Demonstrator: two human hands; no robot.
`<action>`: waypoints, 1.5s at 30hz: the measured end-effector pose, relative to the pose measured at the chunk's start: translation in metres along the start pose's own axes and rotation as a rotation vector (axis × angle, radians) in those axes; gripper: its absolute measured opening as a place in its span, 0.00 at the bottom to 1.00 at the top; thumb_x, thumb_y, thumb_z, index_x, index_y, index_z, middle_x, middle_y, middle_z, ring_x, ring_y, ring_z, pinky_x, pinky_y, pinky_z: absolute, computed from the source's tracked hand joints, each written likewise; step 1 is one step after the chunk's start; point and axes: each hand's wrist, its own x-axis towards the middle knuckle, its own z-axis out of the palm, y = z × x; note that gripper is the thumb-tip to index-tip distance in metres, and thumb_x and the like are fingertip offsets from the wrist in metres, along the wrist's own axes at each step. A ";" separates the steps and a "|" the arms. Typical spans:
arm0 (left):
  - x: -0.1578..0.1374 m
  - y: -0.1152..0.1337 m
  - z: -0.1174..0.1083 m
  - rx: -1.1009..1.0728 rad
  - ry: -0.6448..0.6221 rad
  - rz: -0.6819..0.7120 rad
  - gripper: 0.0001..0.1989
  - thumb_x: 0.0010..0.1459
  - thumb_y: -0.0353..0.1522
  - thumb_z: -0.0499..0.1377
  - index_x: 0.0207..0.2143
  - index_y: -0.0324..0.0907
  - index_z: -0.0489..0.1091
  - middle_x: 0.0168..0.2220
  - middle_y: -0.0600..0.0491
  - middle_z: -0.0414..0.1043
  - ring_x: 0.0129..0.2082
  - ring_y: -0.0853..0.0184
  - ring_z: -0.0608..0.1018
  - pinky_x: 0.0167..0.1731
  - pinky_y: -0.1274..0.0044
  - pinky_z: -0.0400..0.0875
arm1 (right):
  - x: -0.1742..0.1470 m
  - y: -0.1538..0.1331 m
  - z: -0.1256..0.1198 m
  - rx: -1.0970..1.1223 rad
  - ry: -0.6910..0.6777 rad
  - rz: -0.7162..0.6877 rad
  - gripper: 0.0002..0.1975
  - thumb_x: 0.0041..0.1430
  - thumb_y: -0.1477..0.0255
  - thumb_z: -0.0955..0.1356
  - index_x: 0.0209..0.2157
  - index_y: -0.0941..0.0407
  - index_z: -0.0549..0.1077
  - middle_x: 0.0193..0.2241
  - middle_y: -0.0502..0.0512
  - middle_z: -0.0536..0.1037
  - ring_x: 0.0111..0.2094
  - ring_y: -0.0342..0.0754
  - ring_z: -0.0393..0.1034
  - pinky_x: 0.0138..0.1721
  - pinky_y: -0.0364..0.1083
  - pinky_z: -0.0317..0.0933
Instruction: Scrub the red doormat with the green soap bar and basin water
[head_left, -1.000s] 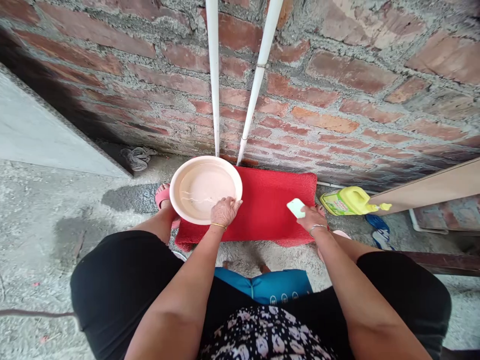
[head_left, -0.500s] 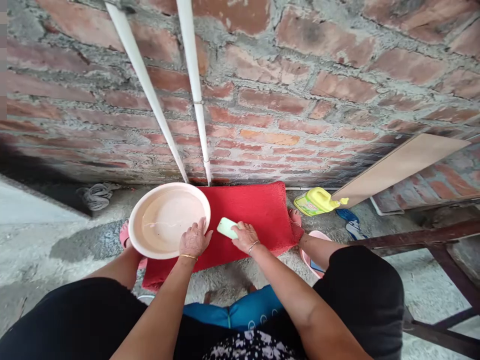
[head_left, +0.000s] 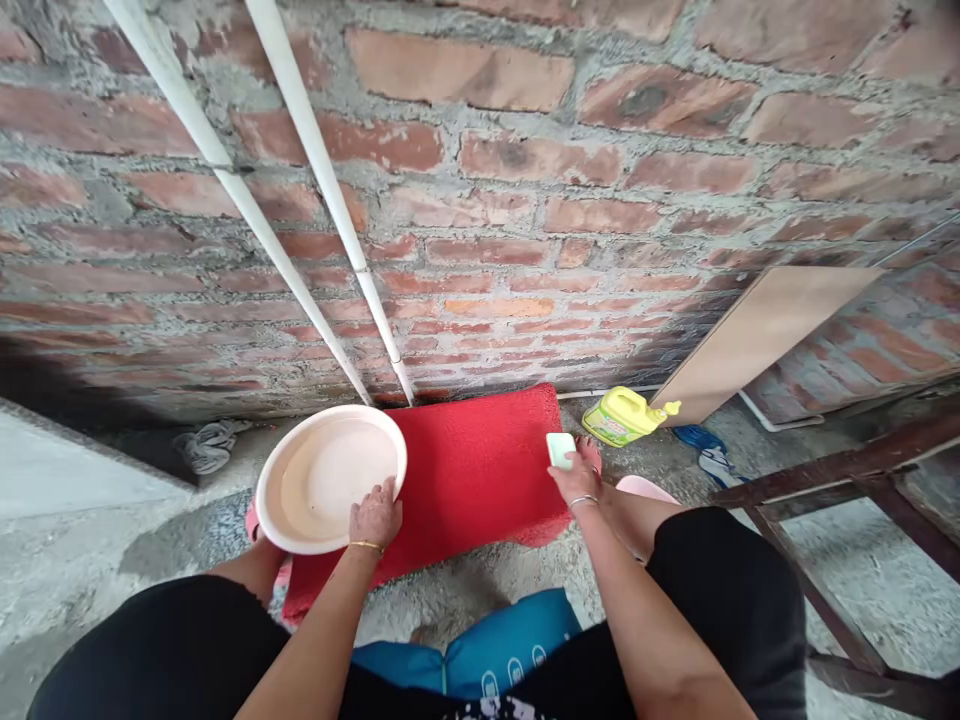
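Observation:
A cream-pink basin (head_left: 270, 440) with water in it stands at the left end of a red cloth or mat (head_left: 472, 470). My left hand (head_left: 376, 516) is closed over the basin's right rim, its fingertips on the inner side. My right hand (head_left: 574, 474) grips a pale green, rounded rectangular block (head_left: 559, 450) at the right end of the red cloth. The block's underside is hidden, so I cannot tell whether it is a brush or a bar of soap.
A yellow detergent jug (head_left: 621, 416) stands right of the cloth near the brick wall (head_left: 510, 250). A leaning board (head_left: 765, 330) and dark frame (head_left: 832, 470) are farther right. White pipes (head_left: 337, 200) run down the wall. A pink tub (head_left: 646, 488) shows behind my right leg.
My right hand has carried the pale green block right, from beside the basin to the cloth's right end. My left hand now closes more around the basin rim. The view has shifted.

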 end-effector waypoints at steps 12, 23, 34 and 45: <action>-0.034 0.007 -0.005 0.120 -0.057 -0.129 0.29 0.56 0.34 0.46 0.61 0.44 0.48 0.55 0.43 0.61 0.52 0.54 0.66 0.46 0.57 0.59 | 0.001 0.014 0.009 0.123 -0.106 0.163 0.27 0.54 0.59 0.64 0.56 0.49 0.62 0.48 0.60 0.67 0.44 0.53 0.68 0.41 0.49 0.59; -0.040 0.019 -0.002 0.183 -0.015 -0.183 0.32 0.54 0.34 0.49 0.62 0.41 0.49 0.53 0.41 0.62 0.52 0.54 0.66 0.46 0.60 0.59 | 0.014 0.011 0.011 0.231 0.018 0.182 0.29 0.57 0.54 0.59 0.57 0.53 0.61 0.47 0.64 0.69 0.44 0.53 0.69 0.39 0.46 0.62; -0.045 0.011 -0.013 0.085 0.030 -0.201 0.27 0.56 0.38 0.50 0.59 0.47 0.54 0.50 0.45 0.65 0.51 0.57 0.67 0.47 0.64 0.58 | 0.020 0.024 0.020 0.265 0.066 0.287 0.31 0.61 0.53 0.51 0.54 0.58 0.63 0.41 0.69 0.73 0.39 0.58 0.71 0.31 0.50 0.62; -0.038 0.006 -0.005 -0.035 0.018 -0.225 0.22 0.53 0.35 0.52 0.52 0.45 0.60 0.47 0.45 0.66 0.48 0.56 0.67 0.46 0.61 0.56 | -0.067 -0.146 0.075 0.065 -0.112 -0.761 0.22 0.51 0.62 0.68 0.50 0.48 0.69 0.42 0.53 0.66 0.41 0.48 0.64 0.43 0.44 0.55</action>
